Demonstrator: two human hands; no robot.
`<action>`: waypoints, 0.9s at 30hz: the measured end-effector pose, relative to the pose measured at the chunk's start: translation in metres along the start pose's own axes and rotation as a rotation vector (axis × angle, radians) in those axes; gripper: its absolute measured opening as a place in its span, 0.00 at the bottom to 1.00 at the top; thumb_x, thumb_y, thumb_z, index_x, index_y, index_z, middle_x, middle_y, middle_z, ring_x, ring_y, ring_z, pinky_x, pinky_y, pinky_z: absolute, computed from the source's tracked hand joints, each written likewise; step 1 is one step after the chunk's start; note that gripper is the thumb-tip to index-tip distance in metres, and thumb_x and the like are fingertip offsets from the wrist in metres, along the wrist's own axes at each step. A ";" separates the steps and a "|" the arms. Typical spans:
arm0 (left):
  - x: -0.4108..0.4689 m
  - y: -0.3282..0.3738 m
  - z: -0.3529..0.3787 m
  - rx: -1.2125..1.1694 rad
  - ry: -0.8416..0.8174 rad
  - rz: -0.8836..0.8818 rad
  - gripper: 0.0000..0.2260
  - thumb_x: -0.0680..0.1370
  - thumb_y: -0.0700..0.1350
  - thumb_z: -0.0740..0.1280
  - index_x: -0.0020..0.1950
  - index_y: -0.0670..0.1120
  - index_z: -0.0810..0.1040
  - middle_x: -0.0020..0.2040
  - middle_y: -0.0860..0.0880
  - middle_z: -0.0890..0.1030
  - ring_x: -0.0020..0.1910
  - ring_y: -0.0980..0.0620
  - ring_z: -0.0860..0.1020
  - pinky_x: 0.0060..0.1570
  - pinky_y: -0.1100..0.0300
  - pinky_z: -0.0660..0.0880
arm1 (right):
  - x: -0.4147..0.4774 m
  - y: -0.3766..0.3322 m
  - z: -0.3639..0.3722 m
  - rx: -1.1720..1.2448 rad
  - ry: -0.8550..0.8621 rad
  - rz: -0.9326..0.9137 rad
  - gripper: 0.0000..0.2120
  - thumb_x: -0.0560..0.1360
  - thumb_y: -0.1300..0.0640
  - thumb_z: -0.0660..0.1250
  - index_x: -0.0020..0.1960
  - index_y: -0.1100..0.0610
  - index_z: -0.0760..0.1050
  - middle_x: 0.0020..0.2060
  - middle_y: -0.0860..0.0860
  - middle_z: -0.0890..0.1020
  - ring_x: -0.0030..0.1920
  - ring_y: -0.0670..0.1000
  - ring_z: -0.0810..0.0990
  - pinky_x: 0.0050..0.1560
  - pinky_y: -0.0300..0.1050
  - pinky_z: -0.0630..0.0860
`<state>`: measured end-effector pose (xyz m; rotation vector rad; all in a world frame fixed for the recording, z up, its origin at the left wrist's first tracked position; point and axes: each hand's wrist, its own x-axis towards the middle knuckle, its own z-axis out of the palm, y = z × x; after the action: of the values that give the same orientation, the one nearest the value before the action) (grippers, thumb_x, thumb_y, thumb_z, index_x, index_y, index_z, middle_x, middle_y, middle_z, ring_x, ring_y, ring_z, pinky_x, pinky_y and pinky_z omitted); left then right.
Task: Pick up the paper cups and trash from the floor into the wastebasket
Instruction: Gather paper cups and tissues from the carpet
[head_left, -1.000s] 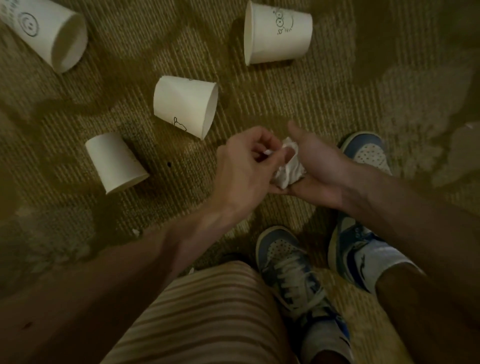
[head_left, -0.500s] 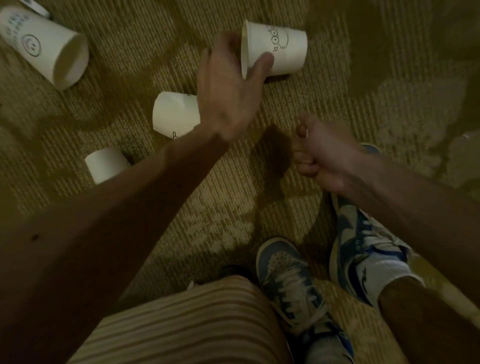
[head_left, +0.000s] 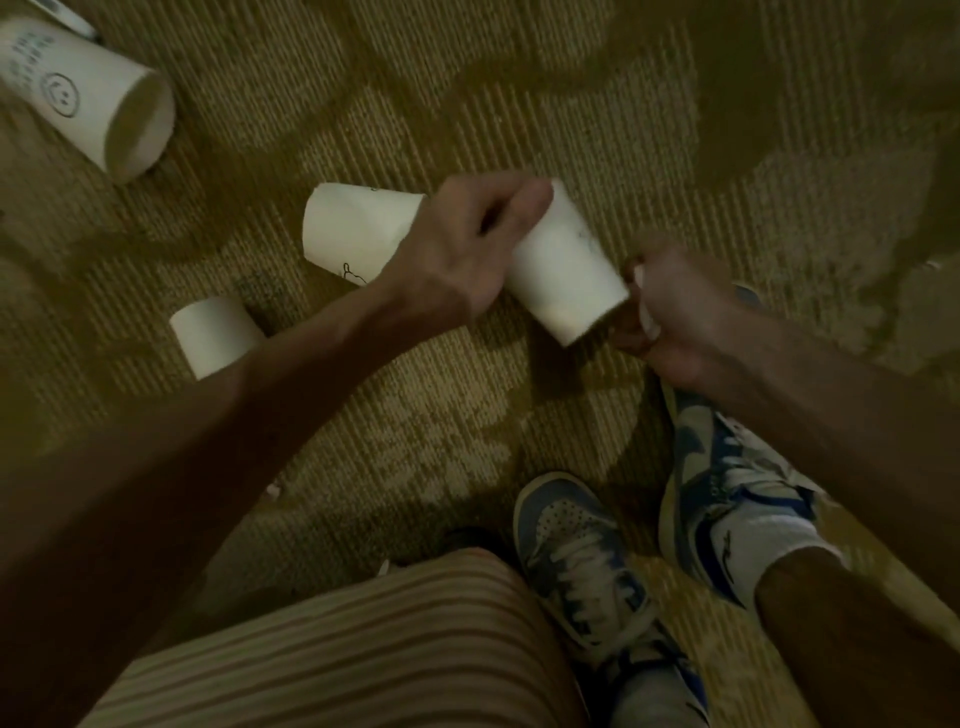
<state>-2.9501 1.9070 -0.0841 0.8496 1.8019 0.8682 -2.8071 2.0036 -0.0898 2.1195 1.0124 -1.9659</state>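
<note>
Three paper cups lie tipped over on the carpeted floor (head_left: 623, 130): a smiley-face cup (head_left: 78, 98) at far left, a creased cup (head_left: 358, 234) partly behind the left hand (head_left: 462, 249), and a small cup (head_left: 213, 332) half covered by that forearm. The left hand grips a fourth cup (head_left: 566, 270), tilted toward the right hand (head_left: 685, 312), probably so the crumpled paper (head_left: 647, 319) clenched there can go inside. Blur hides which end faces it. No wastebasket is in view.

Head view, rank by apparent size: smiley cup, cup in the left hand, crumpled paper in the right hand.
Smiley cup and held cup: alike, held one nearer, so unranked.
Crumpled paper: smallest, mostly hidden in the right hand.
</note>
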 end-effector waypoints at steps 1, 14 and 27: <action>-0.006 0.000 0.000 -0.003 -0.062 -0.004 0.15 0.85 0.47 0.58 0.39 0.49 0.73 0.33 0.57 0.70 0.31 0.65 0.70 0.33 0.72 0.67 | 0.000 0.001 0.003 -0.009 -0.035 0.004 0.15 0.83 0.52 0.59 0.40 0.57 0.73 0.26 0.49 0.75 0.31 0.48 0.74 0.37 0.44 0.75; -0.030 0.010 0.019 -0.193 0.221 -0.254 0.15 0.76 0.52 0.71 0.59 0.47 0.77 0.51 0.51 0.80 0.46 0.62 0.80 0.44 0.68 0.78 | -0.026 0.002 0.026 0.076 -0.607 0.073 0.33 0.80 0.33 0.47 0.66 0.56 0.75 0.57 0.56 0.83 0.59 0.54 0.82 0.63 0.56 0.76; -0.094 0.372 -0.027 -0.342 0.050 -0.359 0.33 0.62 0.71 0.69 0.57 0.49 0.81 0.51 0.48 0.85 0.51 0.48 0.84 0.54 0.46 0.80 | -0.306 -0.202 -0.129 0.009 -0.290 -0.202 0.28 0.78 0.37 0.60 0.62 0.60 0.78 0.54 0.57 0.84 0.55 0.57 0.83 0.62 0.59 0.77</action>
<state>-2.8784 2.0131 0.2782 0.2769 1.7117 0.9277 -2.7863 2.0979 0.2866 1.7238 1.1979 -2.2867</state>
